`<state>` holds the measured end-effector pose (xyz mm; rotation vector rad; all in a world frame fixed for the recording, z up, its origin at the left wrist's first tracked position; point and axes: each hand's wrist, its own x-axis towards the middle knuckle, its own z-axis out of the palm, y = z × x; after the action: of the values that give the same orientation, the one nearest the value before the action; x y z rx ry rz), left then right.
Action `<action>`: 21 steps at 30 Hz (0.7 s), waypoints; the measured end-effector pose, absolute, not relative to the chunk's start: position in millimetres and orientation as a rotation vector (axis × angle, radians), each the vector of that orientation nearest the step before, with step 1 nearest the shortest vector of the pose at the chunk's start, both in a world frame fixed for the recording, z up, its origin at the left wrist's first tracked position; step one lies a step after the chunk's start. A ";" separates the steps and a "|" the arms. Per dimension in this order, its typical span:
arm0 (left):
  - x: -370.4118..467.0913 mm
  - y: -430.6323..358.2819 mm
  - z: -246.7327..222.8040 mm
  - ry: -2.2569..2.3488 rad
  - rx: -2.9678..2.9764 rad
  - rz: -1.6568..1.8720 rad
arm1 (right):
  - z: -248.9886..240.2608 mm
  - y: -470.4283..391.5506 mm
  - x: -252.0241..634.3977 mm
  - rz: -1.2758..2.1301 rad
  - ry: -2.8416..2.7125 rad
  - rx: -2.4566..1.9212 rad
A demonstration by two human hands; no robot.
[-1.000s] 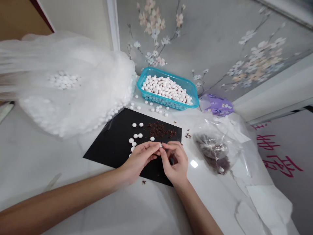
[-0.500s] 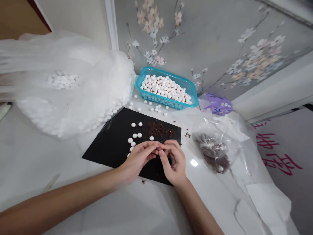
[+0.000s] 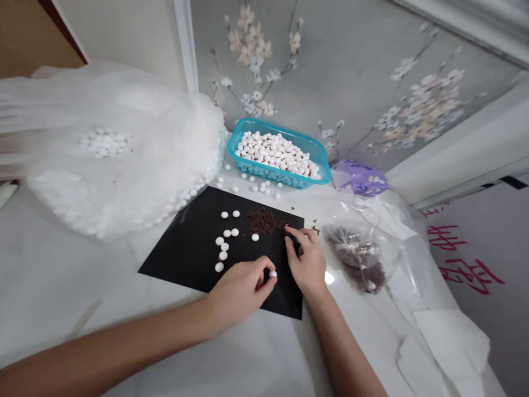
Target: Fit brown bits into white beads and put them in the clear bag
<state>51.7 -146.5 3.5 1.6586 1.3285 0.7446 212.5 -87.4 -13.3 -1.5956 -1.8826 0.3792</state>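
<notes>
Between the thumb and forefinger of my left hand (image 3: 242,289) is a white ball (image 3: 273,273), low over the black sheet (image 3: 185,251). My right hand (image 3: 306,259) reaches to the right end of a pile of small dark brown pieces (image 3: 262,221); its thumb and forefinger are apart, and no item shows between them. Several white balls lie on the left part of the sheet, some with brown bits beside them. One more white ball (image 3: 255,237) rests just below the brown pile.
Behind the sheet stands a blue basket (image 3: 279,177) full of white balls. A large translucent bag of white balls (image 3: 124,187) fills the left. At right are a clear bag of dark pieces (image 3: 359,253), a purple packet (image 3: 361,177) and white paper (image 3: 452,342).
My hands have separated. The left moved down with the white ball between its fingertips, while the right moved right and up to the brown pile, its fingers now apart.
</notes>
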 end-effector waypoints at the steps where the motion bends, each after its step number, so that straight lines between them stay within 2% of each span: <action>1: 51.8 -147.5 3.0 1.338 1.735 0.718 | -13.5 -88.1 212.0 0.379 -1.887 -1.600; 7: 45.5 -139.2 19.0 1.424 2.032 0.739 | -15.8 -89.5 212.7 0.404 -1.844 -1.609; 11: 13.3 -102.2 30.3 1.746 2.070 0.884 | -16.0 -88.8 211.7 0.388 -1.802 -1.669; 14: -20.1 -71.0 27.1 2.021 2.190 0.781 | -15.1 -88.8 210.5 0.385 -1.783 -1.696; 21: -50.8 -43.7 12.3 2.193 2.486 0.445 | -16.3 -87.3 212.0 0.392 -1.737 -1.658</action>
<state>-50.8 -43.7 12.3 2.4864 2.1927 0.4451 212.0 -87.3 -16.3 -1.6577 -1.7373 0.3924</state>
